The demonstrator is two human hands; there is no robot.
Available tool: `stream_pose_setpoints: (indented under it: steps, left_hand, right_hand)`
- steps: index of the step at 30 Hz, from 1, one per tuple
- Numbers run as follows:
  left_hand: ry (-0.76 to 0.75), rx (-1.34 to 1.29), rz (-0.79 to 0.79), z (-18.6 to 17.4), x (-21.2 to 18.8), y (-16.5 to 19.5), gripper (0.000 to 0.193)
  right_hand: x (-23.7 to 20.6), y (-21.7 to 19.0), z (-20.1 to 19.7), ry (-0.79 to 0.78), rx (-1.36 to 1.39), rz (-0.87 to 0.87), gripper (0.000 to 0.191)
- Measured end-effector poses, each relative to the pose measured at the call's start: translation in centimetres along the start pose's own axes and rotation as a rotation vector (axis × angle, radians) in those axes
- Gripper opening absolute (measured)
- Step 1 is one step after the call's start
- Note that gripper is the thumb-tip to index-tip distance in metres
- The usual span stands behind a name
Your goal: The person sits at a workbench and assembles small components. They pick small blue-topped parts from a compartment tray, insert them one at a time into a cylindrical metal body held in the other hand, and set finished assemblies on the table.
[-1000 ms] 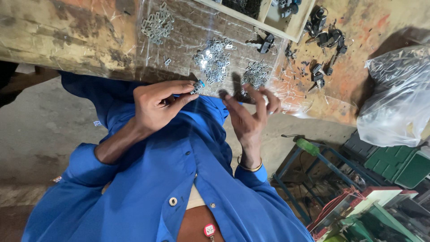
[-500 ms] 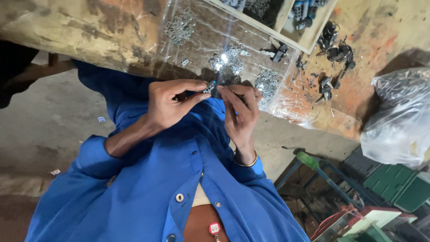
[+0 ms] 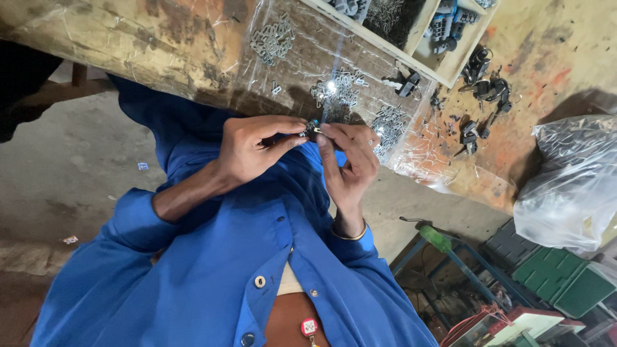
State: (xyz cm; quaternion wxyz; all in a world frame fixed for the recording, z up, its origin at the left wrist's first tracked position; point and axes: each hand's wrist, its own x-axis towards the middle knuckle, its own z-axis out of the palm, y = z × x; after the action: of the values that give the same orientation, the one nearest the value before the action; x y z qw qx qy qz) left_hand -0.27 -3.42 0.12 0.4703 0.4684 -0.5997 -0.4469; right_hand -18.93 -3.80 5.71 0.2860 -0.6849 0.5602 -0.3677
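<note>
Hands have come together since a second ago: left hand [image 3: 254,151] and right hand [image 3: 350,164] now pinch one small dark part [image 3: 313,130] between fingertips, held in front of the blue shirt [image 3: 257,257], just short of the table [image 3: 160,45] strewn with metal clips [image 3: 273,40]. Fitting appears under way.

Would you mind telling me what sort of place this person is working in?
Probably a small assembly workshop: a worn workbench carries heaps of small metal parts on clear plastic sheeting, a wooden sorting tray holds components, and both hands pinch a small dark part.
</note>
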Motion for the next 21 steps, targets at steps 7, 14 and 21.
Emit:
stream_pose_setpoints:
  steps: [7, 14, 21]
  left_hand:
    - [-0.005, -0.014, -0.062, 0.0, -0.2, -0.1, 0.024]
    - [-0.029, 0.05, 0.047, -0.2, -0.4, -0.4, 0.023]
    - [0.011, 0.146, 0.135, -1.6, -0.7, -0.2, 0.021]
  right_hand:
    - [-0.2, 0.1, 0.3, -0.011, 0.005, -0.007, 0.015]
    - [-0.1, -0.4, 0.0, -0.04, 0.018, 0.128, 0.023]
    - [1.2, -1.9, 0.1, -0.123, -0.169, -0.011, 0.023]
